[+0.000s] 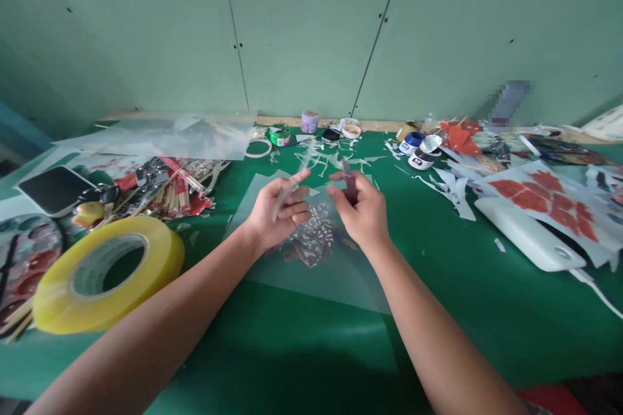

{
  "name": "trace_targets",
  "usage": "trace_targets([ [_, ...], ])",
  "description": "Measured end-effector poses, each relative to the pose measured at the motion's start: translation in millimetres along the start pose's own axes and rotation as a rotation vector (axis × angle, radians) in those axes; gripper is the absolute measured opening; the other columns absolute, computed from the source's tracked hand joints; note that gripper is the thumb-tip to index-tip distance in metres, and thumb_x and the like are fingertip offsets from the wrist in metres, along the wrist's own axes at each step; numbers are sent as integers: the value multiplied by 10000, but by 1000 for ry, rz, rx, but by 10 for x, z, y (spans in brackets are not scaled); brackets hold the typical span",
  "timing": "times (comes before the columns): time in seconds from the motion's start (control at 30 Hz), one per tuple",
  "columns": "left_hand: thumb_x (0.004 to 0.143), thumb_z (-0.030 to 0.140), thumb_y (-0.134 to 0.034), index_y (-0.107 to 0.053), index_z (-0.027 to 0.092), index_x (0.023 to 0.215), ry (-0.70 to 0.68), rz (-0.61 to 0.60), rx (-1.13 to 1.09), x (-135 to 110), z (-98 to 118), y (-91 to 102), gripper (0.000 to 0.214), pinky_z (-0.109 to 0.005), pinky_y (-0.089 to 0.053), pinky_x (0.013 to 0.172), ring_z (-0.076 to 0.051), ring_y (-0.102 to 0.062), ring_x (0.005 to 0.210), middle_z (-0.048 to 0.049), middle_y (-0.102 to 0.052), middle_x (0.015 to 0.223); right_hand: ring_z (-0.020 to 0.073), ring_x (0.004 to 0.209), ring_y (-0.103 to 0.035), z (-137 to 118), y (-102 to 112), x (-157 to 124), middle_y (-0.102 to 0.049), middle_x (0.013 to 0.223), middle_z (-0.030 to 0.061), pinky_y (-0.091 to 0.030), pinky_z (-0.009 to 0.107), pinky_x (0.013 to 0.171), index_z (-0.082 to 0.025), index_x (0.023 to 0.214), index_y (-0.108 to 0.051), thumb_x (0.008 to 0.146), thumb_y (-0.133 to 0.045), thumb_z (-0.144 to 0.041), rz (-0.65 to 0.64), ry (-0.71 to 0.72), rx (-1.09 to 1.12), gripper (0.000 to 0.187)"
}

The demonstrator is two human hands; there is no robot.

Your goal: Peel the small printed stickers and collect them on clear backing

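Clear strip (291,187) pinched in left hand (280,211) — right hand (363,211) grips knife (348,183) beside it.

Head view, facing forward and down (close) over green table (292,350)

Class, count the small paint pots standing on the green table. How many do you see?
5: a green pot and a purple pot near the back edge, an orange-filled one beside them, and a blue pot and dark pot further right. Clutter may hide more.
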State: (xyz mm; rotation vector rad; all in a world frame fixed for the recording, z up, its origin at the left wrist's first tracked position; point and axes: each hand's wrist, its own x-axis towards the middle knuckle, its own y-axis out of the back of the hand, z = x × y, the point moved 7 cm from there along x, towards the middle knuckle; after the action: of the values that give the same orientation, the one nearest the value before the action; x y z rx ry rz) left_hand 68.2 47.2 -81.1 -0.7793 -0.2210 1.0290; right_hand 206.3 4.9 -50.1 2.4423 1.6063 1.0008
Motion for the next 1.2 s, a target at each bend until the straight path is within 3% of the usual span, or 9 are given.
trace_targets([
  [0.1,719,165,-636,-538,190,860,-158,95,171,48,40,-4,174,-252,-466,542,-113,-568,543,23,-586,674,110,457,-366,62,0,20,-346,478,-64,-304,257,488,-225,672,-529,880,-502,-489,-5,-54,169,338],
  [0.27,712,241,-674,-456,204,851,-315,111,360,96,104,42,261,-285,-499,603,-122,-568,617,10,-589,765,92,446,-351,188,-42,68,-385,486,-67,-298,255,481,-215,679,-552,817,-603,-488,-78,-149,249,311],
  [0.4,658,191,-722,-516,208,1088,-712,298,1020,-25,438,62,477,-347,-499,790,-207,-604,925,-91,-623,1123,96,488,-368,202,-94,98,-411,494,-55,-290,256,502,-198,652,-548,803,-593,-407,-167,-123,65,261],
  [0.47,718,240,-696,-553,197,1153,-848,256,1359,-54,479,-40,460,-382,-461,894,-261,-557,1096,-114,-618,1216,97,504,-369,188,-168,85,-403,500,-50,-269,256,502,-199,609,-500,810,-580,-400,-258,-81,-25,295],
  [0.57,814,373,-626,-605,174,986,-682,109,1486,68,377,-14,263,-309,-443,699,-200,-586,832,-59,-659,901,100,511,-386,191,-261,41,-412,519,-45,-252,258,501,-209,601,-432,833,-567,-444,-355,-54,-67,357],
  [0.67,782,402,-665,-484,184,671,-539,116,1451,176,338,94,304,-263,-285,532,-123,-426,589,22,-461,609,112,519,-426,212,-225,37,-446,548,-34,-278,267,523,-210,666,-472,895,-483,-497,-295,-50,-77,368],
  [0.87,782,330,-653,-393,198,603,-567,133,1442,251,395,160,342,-276,-205,539,-104,-318,551,53,-331,565,126,509,-482,265,-164,56,-503,570,-33,-345,278,571,-200,950,-556,971,-370,-338,-269,-123,-94,233],
  [1.07,766,289,-631,-402,192,604,-533,103,1453,262,350,170,297,-280,-211,540,-103,-320,563,54,-341,571,121,416,-479,341,-291,-25,-514,448,-45,-338,260,507,-203,892,-542,952,-396,-251,-441,-301,-127,165],
  [1.2,751,290,-638,-416,183,579,-500,116,1437,262,350,187,300,-276,-210,540,-98,-314,563,56,-326,559,117,448,-482,301,-273,-14,-536,497,-29,-327,259,516,-201,835,-553,939,-419,-262,-402,-209,-151,180],
])
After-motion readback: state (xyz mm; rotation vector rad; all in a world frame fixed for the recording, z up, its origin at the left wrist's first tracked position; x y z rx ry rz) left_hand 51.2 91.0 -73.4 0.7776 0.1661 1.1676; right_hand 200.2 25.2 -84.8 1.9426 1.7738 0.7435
